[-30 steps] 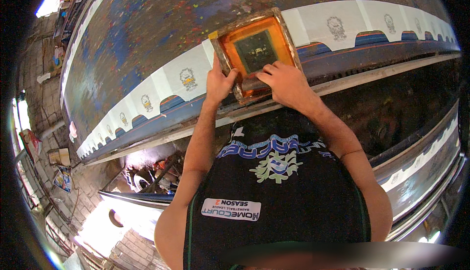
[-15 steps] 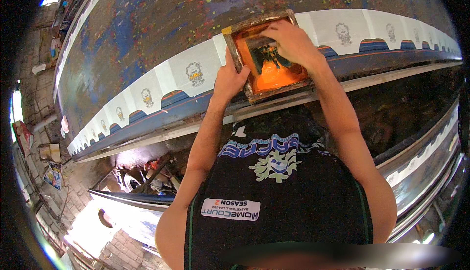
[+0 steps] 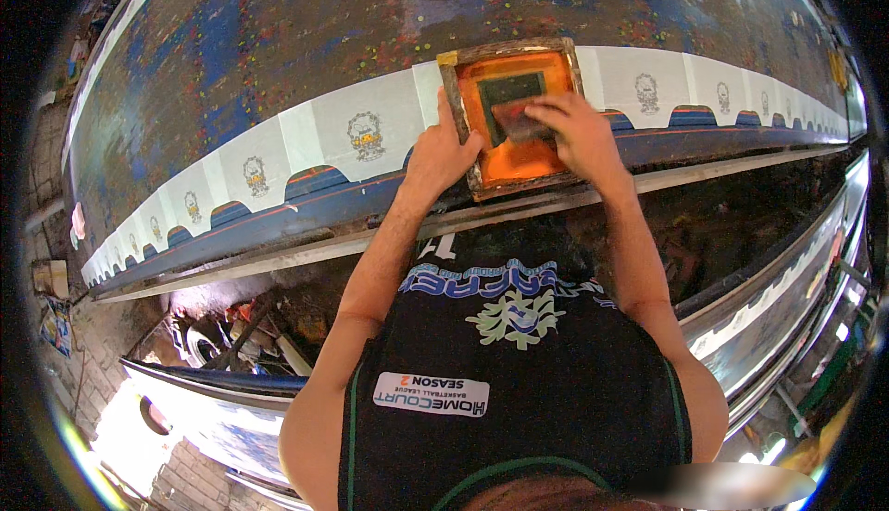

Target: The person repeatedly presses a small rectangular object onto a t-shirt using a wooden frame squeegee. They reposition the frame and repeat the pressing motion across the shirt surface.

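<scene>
Head view: wooden-framed printing screen [image 3: 524,163] lies flat over the white strip of cut panels [image 3: 310,131] on the paint-specked table [image 3: 324,34]; right hand [image 3: 585,136] grasps a reddish squeegee [image 3: 520,121], blurred, over the dark stencil window [image 3: 519,87]; left hand [image 3: 446,153] grips the screen's left rail, thumb on top, index finger along the outer side; step in hand judged a squeegee stroke; next move would call for even pressure with the rail held firm; squeegee and right hand hide part of the window, screen hides the print beneath; crests to the left show yellow-orange inside dark outlines, those to the right outlines only; wooden edging [image 3: 370,245] runs close along the near side; second table [image 3: 773,321] at lower right, well apart.
</scene>
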`<state>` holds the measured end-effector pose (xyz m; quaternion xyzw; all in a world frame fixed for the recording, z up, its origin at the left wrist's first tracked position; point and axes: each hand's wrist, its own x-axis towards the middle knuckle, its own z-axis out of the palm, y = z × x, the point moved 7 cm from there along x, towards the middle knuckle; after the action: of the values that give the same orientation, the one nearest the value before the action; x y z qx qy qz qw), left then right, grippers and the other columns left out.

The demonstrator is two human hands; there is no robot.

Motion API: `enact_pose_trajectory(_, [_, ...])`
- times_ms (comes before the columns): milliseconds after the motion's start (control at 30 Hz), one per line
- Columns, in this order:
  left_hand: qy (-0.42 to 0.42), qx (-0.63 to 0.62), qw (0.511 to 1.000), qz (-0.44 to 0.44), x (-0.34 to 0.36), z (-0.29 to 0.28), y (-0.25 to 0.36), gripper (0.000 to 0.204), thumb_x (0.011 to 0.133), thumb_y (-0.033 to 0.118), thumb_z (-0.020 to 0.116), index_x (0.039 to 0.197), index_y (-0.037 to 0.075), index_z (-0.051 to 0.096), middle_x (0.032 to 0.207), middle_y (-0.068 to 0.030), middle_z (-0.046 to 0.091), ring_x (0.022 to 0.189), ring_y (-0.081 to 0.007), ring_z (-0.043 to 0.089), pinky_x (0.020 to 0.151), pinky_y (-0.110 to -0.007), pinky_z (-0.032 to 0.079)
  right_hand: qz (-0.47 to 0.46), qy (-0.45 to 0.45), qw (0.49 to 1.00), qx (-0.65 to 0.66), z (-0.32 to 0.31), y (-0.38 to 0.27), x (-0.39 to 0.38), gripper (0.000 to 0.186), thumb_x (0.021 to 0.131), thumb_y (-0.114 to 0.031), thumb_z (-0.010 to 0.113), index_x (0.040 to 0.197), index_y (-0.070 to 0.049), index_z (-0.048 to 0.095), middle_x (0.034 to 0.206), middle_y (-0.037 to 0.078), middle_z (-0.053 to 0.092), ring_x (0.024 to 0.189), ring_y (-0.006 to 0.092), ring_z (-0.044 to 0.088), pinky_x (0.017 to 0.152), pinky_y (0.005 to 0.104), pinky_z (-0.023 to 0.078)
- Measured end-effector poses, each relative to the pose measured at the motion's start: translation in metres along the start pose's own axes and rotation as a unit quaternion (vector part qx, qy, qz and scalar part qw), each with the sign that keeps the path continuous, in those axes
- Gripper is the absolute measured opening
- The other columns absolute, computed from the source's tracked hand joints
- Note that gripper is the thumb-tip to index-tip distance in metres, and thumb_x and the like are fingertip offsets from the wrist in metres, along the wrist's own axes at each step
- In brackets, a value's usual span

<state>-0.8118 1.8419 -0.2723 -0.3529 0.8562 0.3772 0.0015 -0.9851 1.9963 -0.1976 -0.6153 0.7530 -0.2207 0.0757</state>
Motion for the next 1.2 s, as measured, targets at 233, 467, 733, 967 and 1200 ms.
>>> enact_pose_trajectory(233, [-0.028,-0.007,1.000,-0.013,0.003,0.002,-0.001,0.105,0.099,0.037,0.069,0.169,-0.013,0.008,0.081,-0.0373,0.072,0.076,-0.0563,0.073,0.069,-0.062,0.060,0.038,0.001,0.999,0.008,-0.008,0.039,0.055,0.044,0.088,-0.003,0.073,0.131,-0.014,0.074,0.131,0.009,0.073,0.125,0.0367,0.066,0.105,0.0476,0.058])
enact_pose_trajectory(467, [-0.030,-0.019,0.998,-0.046,0.001,0.001,0.001,0.107,0.097,0.035,0.070,0.171,-0.008,0.006,0.088,-0.0373,0.074,0.083,-0.0561,0.075,0.074,-0.063,0.061,0.075,-0.080,0.994,0.015,0.000,0.007,-0.006,0.049,0.085,0.001,0.071,0.131,-0.015,0.074,0.132,0.010,0.073,0.122,0.0364,0.067,0.104,0.0473,0.058])
enact_pose_trajectory(733, [-0.014,-0.032,0.999,-0.041,0.000,-0.003,0.002,0.108,0.096,0.030,0.075,0.172,-0.004,0.006,0.082,-0.0318,0.075,0.075,-0.0494,0.076,0.067,-0.055,0.061,0.050,-0.002,0.998,0.025,0.001,-0.021,-0.052,0.057,0.075,0.005,0.072,0.130,-0.010,0.074,0.130,0.006,0.072,0.124,0.0322,0.067,0.105,0.0439,0.059])
enact_pose_trajectory(967, [0.030,-0.042,0.998,-0.020,0.009,0.028,0.060,0.107,0.096,0.025,0.078,0.175,0.005,0.008,0.098,-0.0283,0.080,0.084,-0.0472,0.079,0.072,-0.053,0.064,0.036,0.040,0.996,0.064,-0.033,0.037,-0.078,0.052,0.080,0.007,0.068,0.129,-0.009,0.075,0.129,0.010,0.073,0.122,0.0341,0.068,0.104,0.0462,0.059])
enact_pose_trajectory(1200, [0.053,-0.016,0.998,0.033,0.055,0.115,0.153,0.113,0.093,0.029,0.076,0.172,-0.008,0.004,0.075,-0.0257,0.075,0.066,-0.0462,0.074,0.060,-0.054,0.059,0.052,0.054,0.996,0.041,-0.086,0.145,-0.131,0.056,0.078,0.009,0.068,0.130,-0.009,0.076,0.131,0.010,0.073,0.124,0.0347,0.067,0.106,0.0461,0.057])
